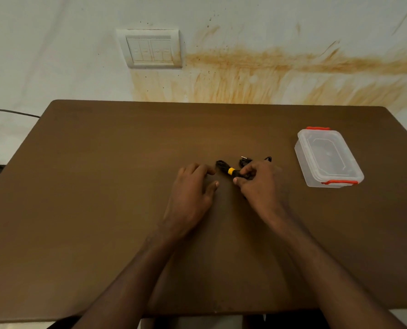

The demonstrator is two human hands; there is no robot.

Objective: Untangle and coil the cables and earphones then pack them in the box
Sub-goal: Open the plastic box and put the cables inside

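A black coiled cable bundle (222, 166) with a yellow band around its middle lies near the table's centre. My right hand (257, 184) pinches its right end between thumb and fingers. More black cable and a small metal plug (244, 158) stick out behind that hand, partly hidden by it. My left hand (193, 186) rests just left of the bundle, fingers apart, holding nothing. The clear plastic box (328, 157) with red clips stands to the right, its lid on.
The brown table (103, 198) reaches to a stained white wall with a switch plate (151, 49). A grey cord (12, 112) runs past the table's far left corner.
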